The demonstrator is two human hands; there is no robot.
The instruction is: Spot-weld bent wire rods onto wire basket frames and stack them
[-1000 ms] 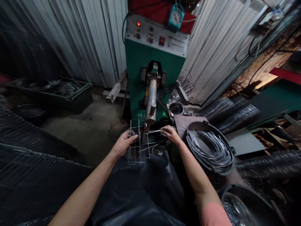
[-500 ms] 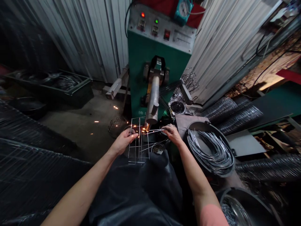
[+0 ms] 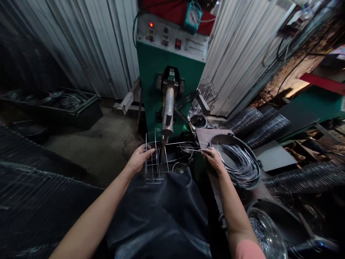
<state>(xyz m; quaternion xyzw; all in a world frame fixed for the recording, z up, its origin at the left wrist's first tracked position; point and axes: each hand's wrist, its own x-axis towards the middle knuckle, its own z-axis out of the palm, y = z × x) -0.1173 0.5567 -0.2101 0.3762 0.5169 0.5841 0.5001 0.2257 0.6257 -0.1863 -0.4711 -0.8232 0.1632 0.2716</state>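
My left hand [image 3: 140, 157] pinches the side of a small wire frame [image 3: 152, 169], a cage-like grid of thin metal rods held roughly upright over my lap. Just right of that hand, the electrode tip [image 3: 164, 139] of a green spot welding machine [image 3: 151, 61] comes down by the frame; I cannot tell whether they touch. My right hand [image 3: 213, 158] is closed on the ends of thin metal wires [image 3: 190, 148] that point left toward the frame. A longer bent wire loops out from the frame between both hands.
A round pan [image 3: 233, 136] with a bundle of bent wires [image 3: 239, 165] stands right of my right hand. Nearer me is a metal bowl [image 3: 266, 233] of small wire pieces. A small dish [image 3: 179, 167] sits below the electrode. Wire stacks [image 3: 40, 201] lie at left.
Sparks at the electrode are gone, and the green lamp has gone dark. My right hand has moved right, away from the frame, with wires in its fingers. The view has shifted slightly.
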